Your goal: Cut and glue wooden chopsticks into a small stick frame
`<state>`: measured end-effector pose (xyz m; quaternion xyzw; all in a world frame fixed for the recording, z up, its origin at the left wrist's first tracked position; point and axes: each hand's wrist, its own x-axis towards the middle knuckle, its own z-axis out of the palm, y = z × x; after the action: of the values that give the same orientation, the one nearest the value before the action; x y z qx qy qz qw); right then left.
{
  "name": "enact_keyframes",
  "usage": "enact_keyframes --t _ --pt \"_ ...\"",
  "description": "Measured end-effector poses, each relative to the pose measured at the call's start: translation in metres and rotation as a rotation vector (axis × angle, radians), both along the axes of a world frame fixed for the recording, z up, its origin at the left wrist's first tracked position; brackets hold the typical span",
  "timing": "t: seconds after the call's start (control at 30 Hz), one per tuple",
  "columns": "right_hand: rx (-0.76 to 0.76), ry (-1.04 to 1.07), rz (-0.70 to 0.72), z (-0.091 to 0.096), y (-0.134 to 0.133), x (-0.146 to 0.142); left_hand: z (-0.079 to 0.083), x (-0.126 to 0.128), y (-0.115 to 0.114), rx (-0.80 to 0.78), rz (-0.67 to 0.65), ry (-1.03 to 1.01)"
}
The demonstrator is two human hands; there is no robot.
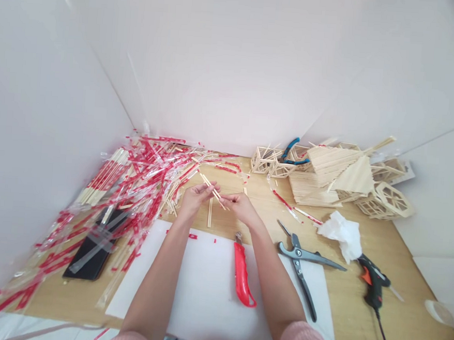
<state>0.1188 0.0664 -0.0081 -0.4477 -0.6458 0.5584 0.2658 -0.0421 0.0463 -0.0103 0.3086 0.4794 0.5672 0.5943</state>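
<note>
Pale wooden chopsticks (pixel 212 186) slant between my two hands above the middle of the table. My left hand (pixel 196 197) is closed on their upper part, with the thumb on top. Fingers of my right hand (pixel 239 206) pinch near the lower end of the same sticks. Just beneath lie more sticks (pixel 210 214) on the wood. A red utility knife (pixel 241 274) rests on the white paper (pixel 203 292) between my forearms. To its right are grey-black cutting pliers (pixel 300 258) with their handles spread.
Red-and-clear wrappers (pixel 149 170) and wrapped chopsticks (pixel 105 177) heap at left, around a black phone (pixel 93 248). Wooden stick frames (pixel 384 199), stick panels (pixel 330 167) and blue-handled pliers (pixel 292 154) stand at back right. A crumpled tissue (pixel 341 232) and corded glue gun (pixel 374 284) lie at right.
</note>
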Motion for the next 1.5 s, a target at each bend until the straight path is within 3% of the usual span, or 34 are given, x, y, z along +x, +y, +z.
enact_keyframes --t 0.23,0.43,0.73,1.03,1.5 --pt "0.088 -0.102 0.082 -0.004 -0.002 0.0 -0.002 -0.004 0.0 -0.018 -0.059 -0.037" --pt "0.019 -0.061 0.186 0.005 -0.005 -0.001 -0.002 -0.008 0.001 -0.048 0.059 -0.12" --pt "-0.291 0.085 0.158 0.003 -0.004 -0.004 -0.002 -0.012 0.001 -0.055 0.008 -0.043" --pt "-0.304 0.091 0.027 0.011 0.004 0.013 -0.002 -0.008 0.004 -0.055 0.174 -0.068" --pt "-0.363 0.113 -0.069 0.002 0.003 0.007 -0.002 -0.004 0.004 -0.06 0.168 -0.121"
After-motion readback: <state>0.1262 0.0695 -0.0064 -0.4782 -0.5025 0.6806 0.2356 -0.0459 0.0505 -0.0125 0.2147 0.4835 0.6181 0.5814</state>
